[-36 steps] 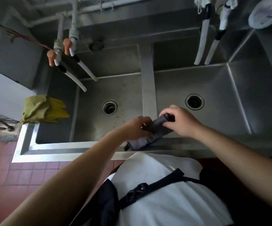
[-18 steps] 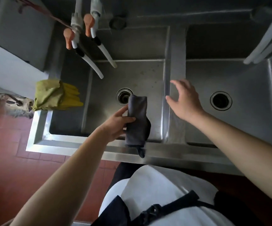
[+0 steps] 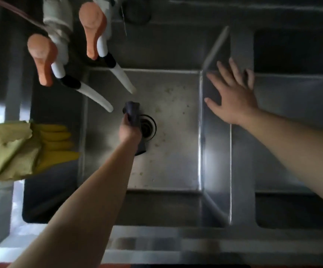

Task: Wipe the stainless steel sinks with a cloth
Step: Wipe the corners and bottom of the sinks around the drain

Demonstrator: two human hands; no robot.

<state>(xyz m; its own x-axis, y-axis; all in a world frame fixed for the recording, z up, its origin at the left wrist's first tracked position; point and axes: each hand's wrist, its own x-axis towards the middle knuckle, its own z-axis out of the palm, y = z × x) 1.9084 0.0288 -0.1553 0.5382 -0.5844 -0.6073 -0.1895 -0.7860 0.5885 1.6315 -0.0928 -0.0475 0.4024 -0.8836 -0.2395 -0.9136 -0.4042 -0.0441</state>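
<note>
Your left hand point(image 3: 129, 130) reaches down into the left sink point(image 3: 176, 161), its fingers curled round a dark grey cloth point(image 3: 132, 115). The cloth sticks up past your fingertips and a tail of it hangs below your wrist, just beside the drain point(image 3: 149, 128), which sits right of your knuckles. Whether the cloth touches the sink floor I cannot tell; the view is dim there. Your right hand point(image 3: 232, 99) is spread flat, fingers straight and apart, over the divider point(image 3: 216, 151) between the two basins, holding nothing. The right sink point(image 3: 292, 132) lies beyond that hand's outer edge. Above and left of your left hand hang two taps with orange handles point(image 3: 93, 29) and white spouts point(image 3: 96, 96). Further left, yellow gloves point(image 3: 56, 144) and a yellow-green rag point(image 3: 5, 149) drape over the sink's edge.
</note>
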